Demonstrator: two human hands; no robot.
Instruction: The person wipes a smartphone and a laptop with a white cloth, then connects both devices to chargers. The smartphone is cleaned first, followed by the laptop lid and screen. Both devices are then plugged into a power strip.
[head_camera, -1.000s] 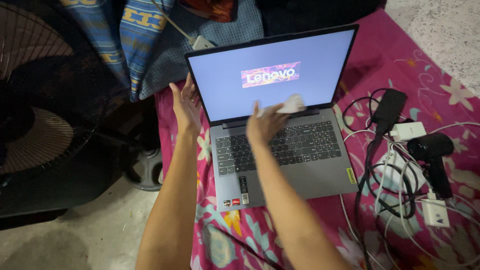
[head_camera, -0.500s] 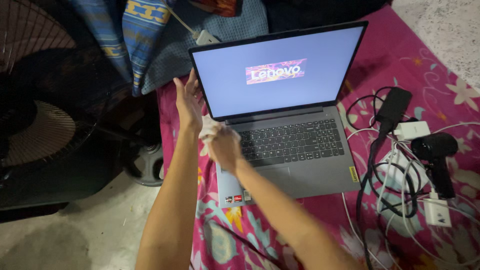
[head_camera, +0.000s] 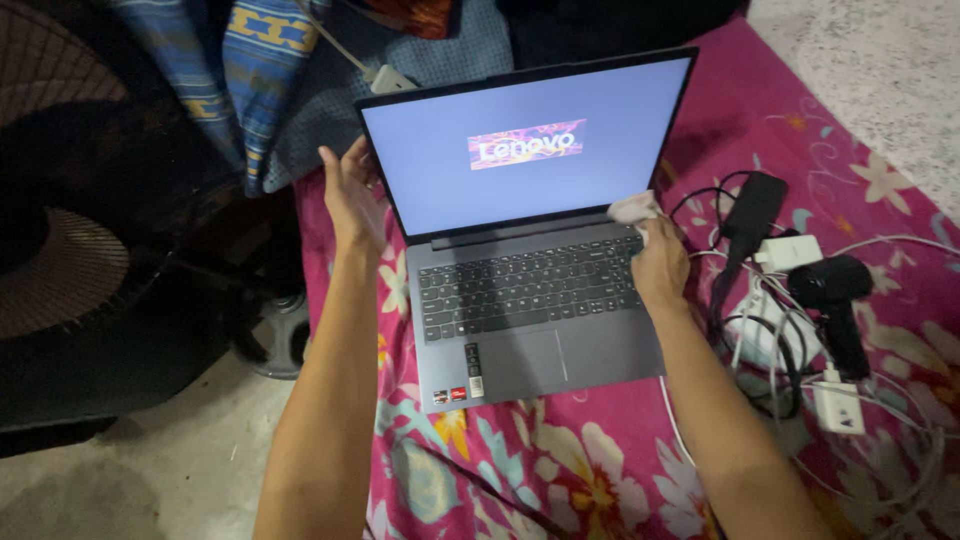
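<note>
Right hand (head_camera: 660, 262) swept cloth (head_camera: 634, 208) rightward, laptop (head_camera: 530, 290)

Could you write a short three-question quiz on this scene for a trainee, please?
1. True or false: the right hand holds a white cloth at the lower right corner of the laptop screen.
2. What does the left hand touch? A) the screen's left edge B) the keyboard C) the fan
3. Which side of the laptop are the tangled cables on?

Key: 1 true; 2 A; 3 the right side.
</note>
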